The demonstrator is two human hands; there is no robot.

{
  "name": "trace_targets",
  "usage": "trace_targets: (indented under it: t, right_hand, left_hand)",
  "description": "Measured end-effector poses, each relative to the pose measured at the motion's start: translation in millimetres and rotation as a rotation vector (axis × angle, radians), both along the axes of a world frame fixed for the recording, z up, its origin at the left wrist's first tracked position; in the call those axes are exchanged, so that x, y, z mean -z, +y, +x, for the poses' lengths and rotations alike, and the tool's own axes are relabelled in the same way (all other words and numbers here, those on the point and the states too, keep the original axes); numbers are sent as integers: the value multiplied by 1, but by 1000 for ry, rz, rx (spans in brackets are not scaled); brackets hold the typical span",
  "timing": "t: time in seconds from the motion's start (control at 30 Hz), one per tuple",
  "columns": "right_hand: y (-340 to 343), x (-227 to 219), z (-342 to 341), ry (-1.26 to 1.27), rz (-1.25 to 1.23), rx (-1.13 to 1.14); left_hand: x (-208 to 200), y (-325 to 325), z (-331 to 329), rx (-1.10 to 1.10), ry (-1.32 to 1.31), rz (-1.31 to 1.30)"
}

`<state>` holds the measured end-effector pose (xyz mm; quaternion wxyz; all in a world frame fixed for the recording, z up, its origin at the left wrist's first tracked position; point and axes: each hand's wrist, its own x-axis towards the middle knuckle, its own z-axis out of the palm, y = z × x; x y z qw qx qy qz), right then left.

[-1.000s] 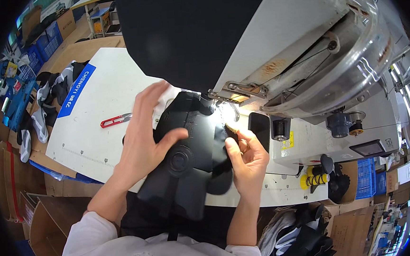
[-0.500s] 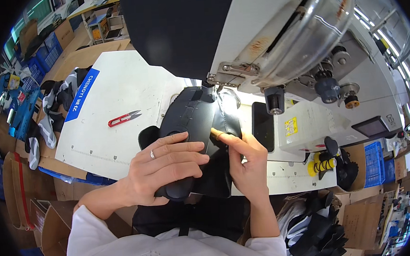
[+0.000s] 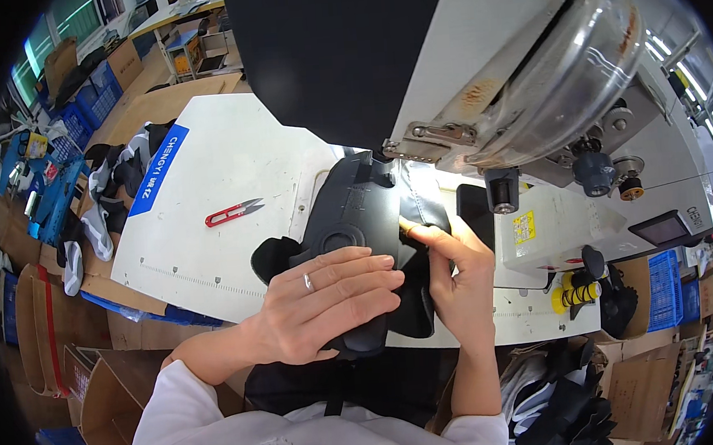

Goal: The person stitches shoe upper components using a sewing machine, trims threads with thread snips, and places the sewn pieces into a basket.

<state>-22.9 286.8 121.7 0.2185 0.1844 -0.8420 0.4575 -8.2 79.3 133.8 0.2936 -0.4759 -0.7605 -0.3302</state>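
A black leather-like piece with a round raised patch and a stitched seam lies under the head of a sewing machine. My left hand rests palm down on its near part, fingers stretched out and a ring on one of them. My right hand pinches the piece's right edge between thumb and bent fingers, close to the seam. Something yellowish shows at that fingertip, too small to name. The machine head hides the needle. Red-handled thread snips lie to the left on the white work table.
A dark phone-like slab lies right of the piece. Further right are a yellow-and-black coiled item and a blue crate. Black and white cut pieces lie at the left; more are piled below right. A cardboard box stands lower left.
The whole view has shifted, so everything sits further right and lower. My left hand has slid slightly toward me on the piece, uncovering the round patch. My right hand keeps its pinch.
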Motion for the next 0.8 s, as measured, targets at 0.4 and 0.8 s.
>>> trace_targets:
  t: [0.4, 0.8]
  right_hand:
    - [10, -5, -23, -86, 36, 1]
    - [16, 30, -19, -369, -451, -326]
  left_hand:
    - [4, 6, -22, -13, 6, 37]
    - [11, 4, -29, 47, -107, 89]
